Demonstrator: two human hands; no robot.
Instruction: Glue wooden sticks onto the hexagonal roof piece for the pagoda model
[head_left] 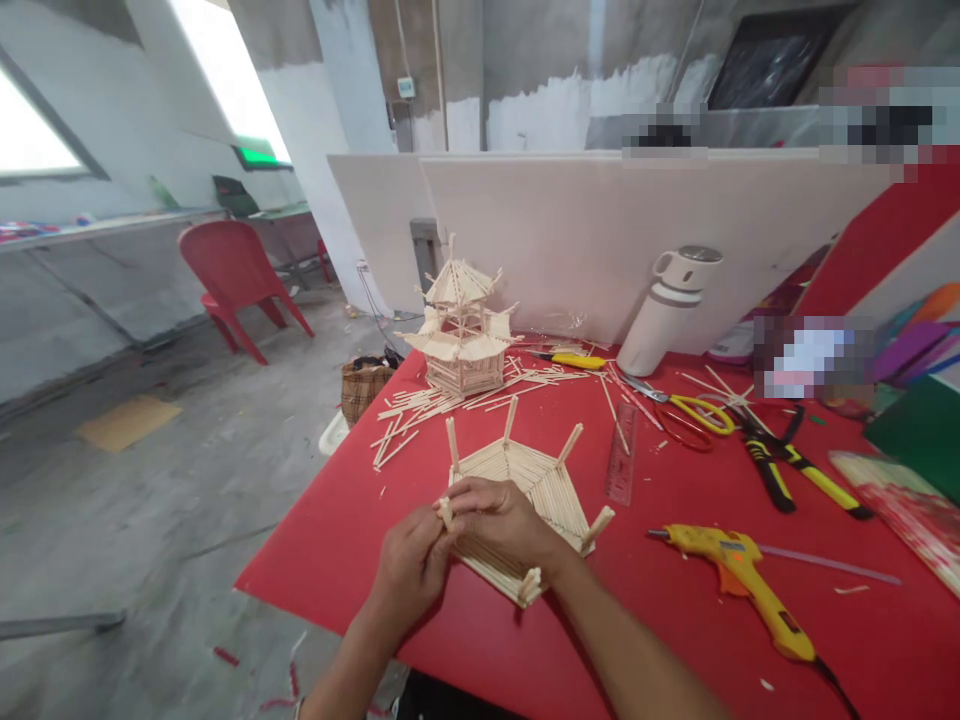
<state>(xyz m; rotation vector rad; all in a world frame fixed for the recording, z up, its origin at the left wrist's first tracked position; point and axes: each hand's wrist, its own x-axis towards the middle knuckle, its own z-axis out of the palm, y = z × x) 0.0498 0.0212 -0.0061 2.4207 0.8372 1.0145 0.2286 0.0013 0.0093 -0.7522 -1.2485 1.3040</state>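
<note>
A polygonal base of thin wooden sticks [555, 497] lies on the red table, with short stick posts rising from its corners. At its near left corner, my left hand [411, 562] and my right hand [499, 515] are both closed around one short wooden post [447, 513]. The right hand reaches across the base, hiding part of it. Behind the base stands a pagoda model made of sticks [461, 330], with loose sticks [405, 420] scattered around its foot.
On the right lie a yellow glue gun [739, 570], pliers [795, 465], scissors [690, 412] and a clear ruler [621, 455]. A white bottle [667, 312] leans by the pale partition board [555, 240]. A yellow cutter [574, 360] is near the back; a red chair [240, 275] stands left.
</note>
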